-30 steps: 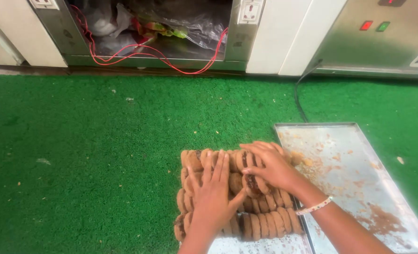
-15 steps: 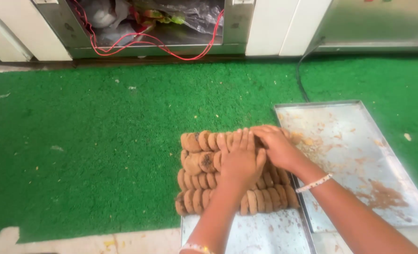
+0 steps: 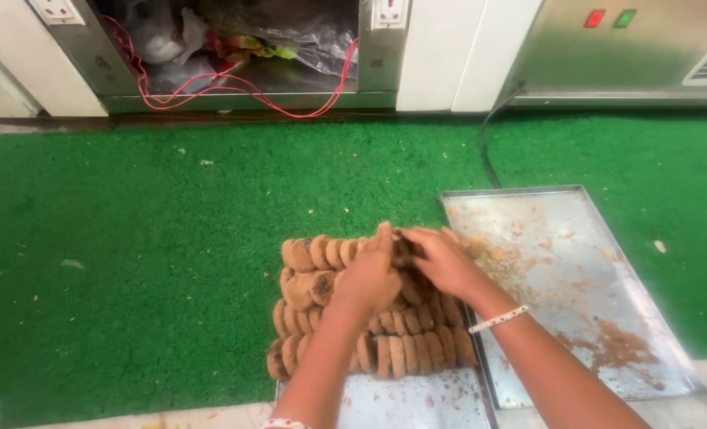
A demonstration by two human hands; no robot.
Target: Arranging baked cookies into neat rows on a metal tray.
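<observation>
Hands point(image 3: 369, 274) point(image 3: 441, 258) on four biscuit rows point(image 3: 369, 318)

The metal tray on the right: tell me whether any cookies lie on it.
No. The metal tray holds only crumbs and brown smears, while the cookies sit in rows on the other tray to its left.

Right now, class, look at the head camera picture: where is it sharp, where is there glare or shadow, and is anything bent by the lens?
Head view: even daylight, soft shadows only; the biscuit rows and both hands, left hand and right hand, are fairly sharp; mild sheen on the empty metal tray; the dark recess with red cable is dim; the tray's edges splay, hinting wide-angle distortion.
</observation>
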